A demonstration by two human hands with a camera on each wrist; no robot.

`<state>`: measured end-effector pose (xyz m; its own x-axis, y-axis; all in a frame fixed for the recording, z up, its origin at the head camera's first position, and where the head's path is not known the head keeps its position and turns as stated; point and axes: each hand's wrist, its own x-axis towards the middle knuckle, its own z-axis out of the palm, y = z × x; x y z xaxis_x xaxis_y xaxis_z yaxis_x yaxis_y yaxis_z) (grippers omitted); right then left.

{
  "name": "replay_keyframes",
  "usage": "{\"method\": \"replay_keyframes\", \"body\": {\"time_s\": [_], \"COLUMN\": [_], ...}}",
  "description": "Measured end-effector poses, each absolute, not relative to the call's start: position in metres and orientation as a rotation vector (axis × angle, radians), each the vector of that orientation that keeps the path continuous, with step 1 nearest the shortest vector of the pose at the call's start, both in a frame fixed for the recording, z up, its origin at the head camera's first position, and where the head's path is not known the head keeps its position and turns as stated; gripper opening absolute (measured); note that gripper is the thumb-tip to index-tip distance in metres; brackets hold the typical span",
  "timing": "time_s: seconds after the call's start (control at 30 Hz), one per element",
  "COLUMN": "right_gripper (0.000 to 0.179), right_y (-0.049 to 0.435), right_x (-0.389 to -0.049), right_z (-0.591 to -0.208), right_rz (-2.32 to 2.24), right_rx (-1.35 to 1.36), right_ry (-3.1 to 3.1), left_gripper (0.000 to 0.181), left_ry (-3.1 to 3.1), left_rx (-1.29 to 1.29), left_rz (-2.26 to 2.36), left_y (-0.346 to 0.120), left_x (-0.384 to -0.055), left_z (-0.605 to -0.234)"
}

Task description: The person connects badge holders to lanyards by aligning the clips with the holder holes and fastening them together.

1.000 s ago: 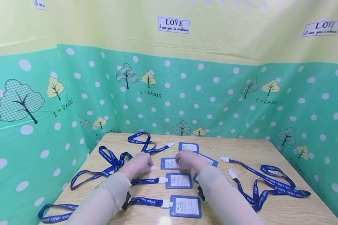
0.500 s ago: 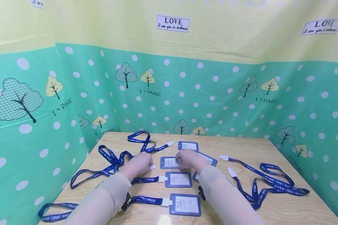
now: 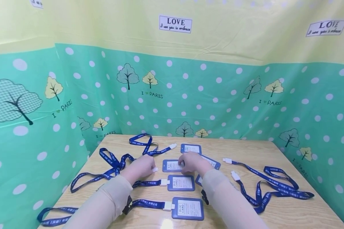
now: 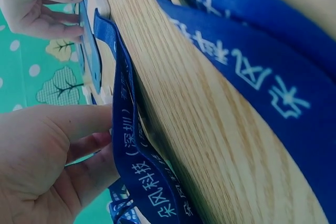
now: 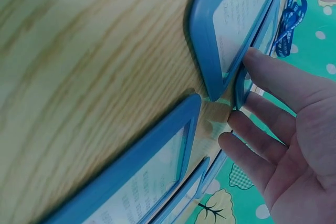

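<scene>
My left hand [image 3: 140,166] pinches a blue lanyard [image 4: 128,124] by its white clip end [image 3: 155,170], which sticks out past the fingertips toward the right. Across a small gap lies a blue card holder [image 3: 170,165], its slotted end facing that clip. At the holder's right end my right hand [image 3: 194,163] grips it between thumb and fingers, as the right wrist view also shows. Just nearer, two more card holders [image 3: 181,183] lie in line, each joined to a lanyard by a white clip [image 3: 163,182]. The left palm is partly hidden by the sleeve in the head view.
Beyond the right hand lie more card holders [image 3: 191,149], some partly covered by it. Two loose lanyards [image 3: 275,190] spread over the right side of the table [image 3: 298,213]. Another lanyard [image 3: 143,143] is at the back left. A patterned curtain [image 3: 218,105] surrounds the table.
The head view has shifted very slightly. Both hands keep their places, with the clip and the card holder still apart.
</scene>
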<state>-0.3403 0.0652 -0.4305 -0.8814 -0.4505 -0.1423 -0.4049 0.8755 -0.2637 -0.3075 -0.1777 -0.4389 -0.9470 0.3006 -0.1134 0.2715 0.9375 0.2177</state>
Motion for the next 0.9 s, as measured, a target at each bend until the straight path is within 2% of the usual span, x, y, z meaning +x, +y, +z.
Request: {"method": "replay_keyframes", "body": {"time_s": [0.9], "right_gripper": [0.038], "right_y": [0.0676], "right_x": [-0.3432], "right_z": [-0.4323], "right_rz": [-0.318], "right_rx": [-0.678], "right_ry": [2.858], "left_gripper": [0.004], "left_ry": [2.930], "left_rx": [0.371], "left_rz": [0.410], "left_y": [-0.1785], "left_x": [-0.3112], "left_z": [-0.4390]}}
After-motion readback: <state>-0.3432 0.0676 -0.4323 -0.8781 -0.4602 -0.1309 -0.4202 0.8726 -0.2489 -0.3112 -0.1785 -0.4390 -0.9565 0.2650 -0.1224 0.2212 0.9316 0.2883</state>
